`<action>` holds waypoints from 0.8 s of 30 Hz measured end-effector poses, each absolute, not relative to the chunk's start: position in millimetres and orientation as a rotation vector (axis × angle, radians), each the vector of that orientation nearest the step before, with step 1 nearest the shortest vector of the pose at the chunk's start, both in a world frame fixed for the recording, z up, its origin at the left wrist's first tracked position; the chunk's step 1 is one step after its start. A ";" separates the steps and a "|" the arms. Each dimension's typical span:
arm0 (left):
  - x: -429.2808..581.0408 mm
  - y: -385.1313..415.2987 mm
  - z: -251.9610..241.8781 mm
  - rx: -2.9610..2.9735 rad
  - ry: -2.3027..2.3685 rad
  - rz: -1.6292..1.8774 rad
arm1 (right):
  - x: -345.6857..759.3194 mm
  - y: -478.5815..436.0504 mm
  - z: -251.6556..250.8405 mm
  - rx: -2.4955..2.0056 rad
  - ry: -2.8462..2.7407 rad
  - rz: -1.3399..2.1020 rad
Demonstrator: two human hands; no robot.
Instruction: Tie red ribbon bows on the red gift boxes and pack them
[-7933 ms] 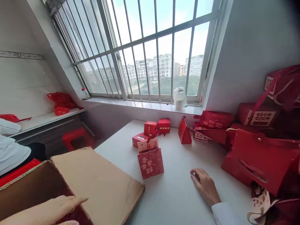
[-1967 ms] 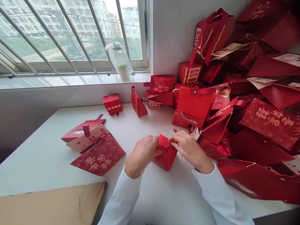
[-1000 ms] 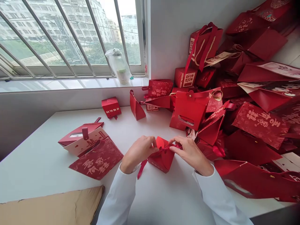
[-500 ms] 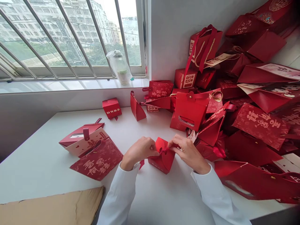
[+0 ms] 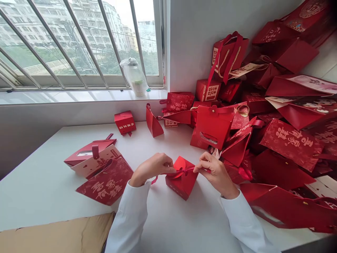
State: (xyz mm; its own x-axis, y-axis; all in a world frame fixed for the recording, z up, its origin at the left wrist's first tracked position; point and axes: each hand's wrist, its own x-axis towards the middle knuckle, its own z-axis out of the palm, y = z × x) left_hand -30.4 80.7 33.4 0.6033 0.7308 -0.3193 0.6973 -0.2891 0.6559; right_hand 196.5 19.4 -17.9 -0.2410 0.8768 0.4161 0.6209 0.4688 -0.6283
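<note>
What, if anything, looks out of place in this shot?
The red gift bags at the right lie in a jumbled heap, many tipped on their sides and overlapping. The bagged bottle on the windowsill also looks stray.

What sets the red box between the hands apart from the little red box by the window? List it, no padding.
The red box between the hands has a red ribbon across its top, pinched by the left hand and right hand; the box by the window is untouched. The first sits toward the table's near side, the second at the far side. The window box shows gold characters; the other shows none. Both are red card boxes on the white table.
</note>
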 end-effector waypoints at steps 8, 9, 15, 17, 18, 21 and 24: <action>-29.4 76.3 38.6 2.079 1.101 0.026 | 201.2 9.1 -6.3 -1.364 -1.953 0.422; -29.8 75.4 40.2 2.086 1.091 0.016 | 201.5 7.0 -4.3 -1.369 -1.954 0.476; -30.4 72.5 45.0 2.012 1.099 0.004 | 200.2 2.8 -3.2 -1.490 -1.740 0.629; -24.5 70.6 42.6 2.028 1.147 0.108 | 197.9 4.7 -5.3 -1.489 -1.722 0.680; -19.5 69.1 40.4 2.058 1.175 0.195 | 196.5 5.9 -6.4 -1.481 -1.710 0.707; 0.7 62.5 30.9 2.164 1.201 0.443 | 192.3 9.2 -8.7 -1.487 -1.664 0.743; 20.9 55.1 20.4 2.228 1.178 0.460 | 190.6 11.1 -8.2 -1.500 -1.629 0.740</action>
